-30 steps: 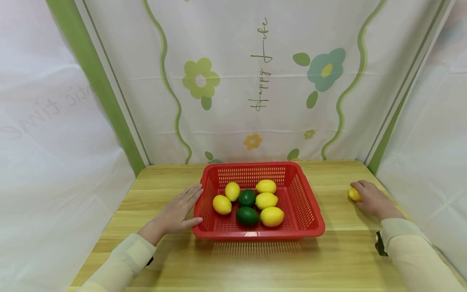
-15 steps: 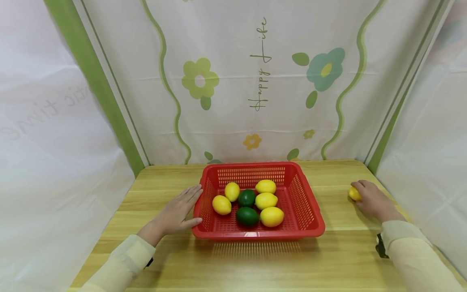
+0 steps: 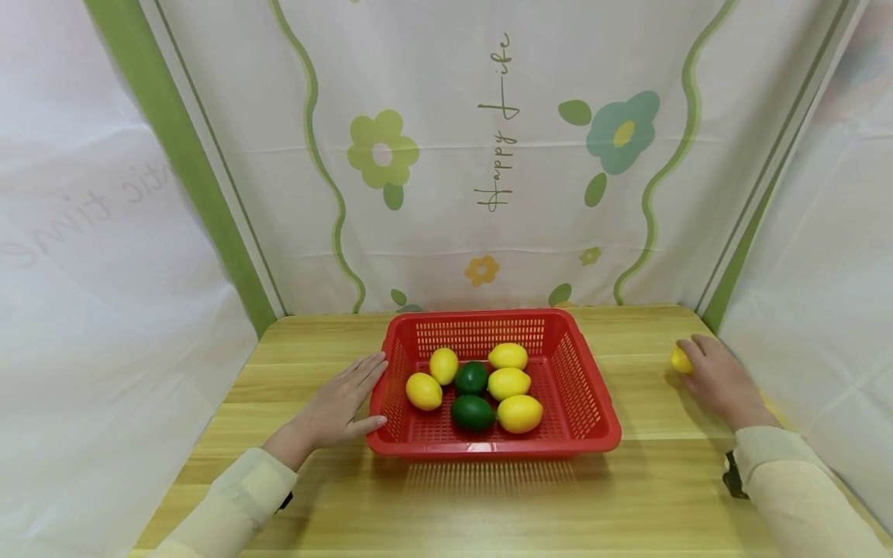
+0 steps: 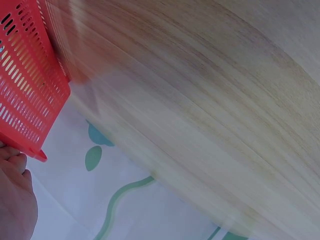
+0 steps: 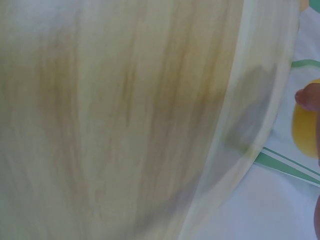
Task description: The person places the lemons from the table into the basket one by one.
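Note:
A red plastic basket (image 3: 494, 447) stands on the wooden table, with several yellow lemons (image 3: 519, 414) and two dark green fruits (image 3: 473, 414) lying inside. My left hand (image 3: 335, 407) rests on the basket's left rim, its fingers straight and the thumb spread toward the near corner. In the left wrist view only part of that hand (image 4: 15, 200) shows at the slotted wall. Far to the right, my right hand (image 3: 722, 384) grips one more lemon (image 3: 680, 359) by its side. The right wrist view shows that lemon (image 5: 305, 127) at the right edge with a fingertip over it.
The wooden table (image 3: 460, 519) extends on both sides of the basket and in front of it. A white flowered curtain (image 3: 432, 225) hangs right behind the table's back edge. White side curtains (image 3: 823, 256) close in at left and right, the right one near my right arm.
Over the last half second, my right hand has lifted slightly, moving a little up and right in the head view with the lemon. The left hand and basket have stayed put.

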The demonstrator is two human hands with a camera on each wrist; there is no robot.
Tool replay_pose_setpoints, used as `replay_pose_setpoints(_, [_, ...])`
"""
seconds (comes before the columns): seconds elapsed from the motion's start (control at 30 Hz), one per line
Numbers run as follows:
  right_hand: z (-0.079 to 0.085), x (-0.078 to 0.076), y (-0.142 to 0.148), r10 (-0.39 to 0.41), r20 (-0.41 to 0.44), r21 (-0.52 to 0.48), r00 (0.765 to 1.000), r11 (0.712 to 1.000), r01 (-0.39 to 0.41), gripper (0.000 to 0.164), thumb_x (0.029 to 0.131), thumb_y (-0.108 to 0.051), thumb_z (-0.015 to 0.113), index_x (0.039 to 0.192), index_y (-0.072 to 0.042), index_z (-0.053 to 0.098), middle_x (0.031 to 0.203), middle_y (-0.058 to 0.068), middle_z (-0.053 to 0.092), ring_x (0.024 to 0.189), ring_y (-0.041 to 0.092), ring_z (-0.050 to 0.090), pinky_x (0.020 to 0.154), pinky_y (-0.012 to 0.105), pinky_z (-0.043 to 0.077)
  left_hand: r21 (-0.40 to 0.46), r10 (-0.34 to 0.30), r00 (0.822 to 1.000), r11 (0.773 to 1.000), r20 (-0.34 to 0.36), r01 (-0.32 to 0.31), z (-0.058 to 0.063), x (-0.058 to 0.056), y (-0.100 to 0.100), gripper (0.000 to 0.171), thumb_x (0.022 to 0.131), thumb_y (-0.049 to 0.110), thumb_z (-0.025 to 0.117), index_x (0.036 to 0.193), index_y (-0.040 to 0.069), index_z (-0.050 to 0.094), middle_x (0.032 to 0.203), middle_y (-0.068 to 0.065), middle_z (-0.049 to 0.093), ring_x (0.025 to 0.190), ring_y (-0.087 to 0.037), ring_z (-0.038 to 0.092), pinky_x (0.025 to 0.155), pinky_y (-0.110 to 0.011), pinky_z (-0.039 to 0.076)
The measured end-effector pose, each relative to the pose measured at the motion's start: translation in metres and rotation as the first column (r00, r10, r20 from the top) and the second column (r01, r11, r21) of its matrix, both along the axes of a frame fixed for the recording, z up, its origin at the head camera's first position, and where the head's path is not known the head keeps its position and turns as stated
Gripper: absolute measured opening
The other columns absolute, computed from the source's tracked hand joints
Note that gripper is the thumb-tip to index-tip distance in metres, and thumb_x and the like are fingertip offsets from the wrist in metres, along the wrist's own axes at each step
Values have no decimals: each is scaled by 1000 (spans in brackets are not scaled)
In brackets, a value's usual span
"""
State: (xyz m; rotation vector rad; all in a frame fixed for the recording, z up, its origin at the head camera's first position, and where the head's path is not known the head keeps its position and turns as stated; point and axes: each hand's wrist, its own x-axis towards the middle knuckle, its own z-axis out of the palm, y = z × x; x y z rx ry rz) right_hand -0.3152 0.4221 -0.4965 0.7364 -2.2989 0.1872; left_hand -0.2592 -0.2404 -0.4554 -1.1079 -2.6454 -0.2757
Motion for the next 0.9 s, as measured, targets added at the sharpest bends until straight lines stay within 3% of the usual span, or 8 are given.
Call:
replay_pose_setpoints(0.17, [4, -2, -1, 8, -58, -8, 998, 1000, -8, 65, 53, 6, 75, 114, 11, 54, 107, 39, 50, 89, 54, 50, 77, 63, 45, -5, 4, 1000, 1000, 2, -4, -1, 0, -1, 82, 91, 44, 62, 149, -5, 30, 156, -18, 27, 143, -31, 25, 115, -47, 22])
replay_pose_setpoints(0.43, [15, -4, -9, 23, -207, -22, 978, 999, -28, 48, 74, -8, 53, 116, 13, 54, 113, 42, 48, 98, 59, 47, 82, 67, 42, -2, 7, 1000, 1000, 9, -7, -1, 1, 0, 82, 91, 44, 62, 149, -5, 30, 156, -17, 27, 143, -30, 24, 115, -47, 21])
replay_pose_setpoints(0.6, [25, -2, -15, 16, -227, -18, 974, 1000, -21, 47, 81, -14, 46, 117, 14, 54, 113, 43, 47, 99, 60, 46, 83, 68, 42, -4, 8, 1000, 1000, 15, -8, 0, 0, 0, 82, 91, 44, 61, 149, -4, 29, 156, -17, 26, 144, -30, 23, 115, -47, 20])
replay_pose_setpoints(0.7, [30, -2, -17, 23, -232, -16, 972, 1000, -27, 46, 84, -17, 43, 116, 15, 54, 113, 43, 47, 99, 60, 46, 83, 68, 42, -6, 8, 1000, 1000, 19, -8, 1, 1, 0, 82, 91, 45, 61, 150, -4, 29, 156, -17, 26, 144, -30, 23, 115, -47, 20])
replay_pose_setpoints(0.9, [37, 1, -26, 40, -273, -40, 961, 998, -53, 43, 78, -11, 50, 113, 13, 56, 114, 41, 50, 101, 59, 48, 85, 68, 43, -8, 12, 1000, 1000, 21, -12, 1, 1, 0, 83, 92, 46, 60, 150, -4, 29, 157, -16, 26, 144, -29, 23, 115, -47, 20])
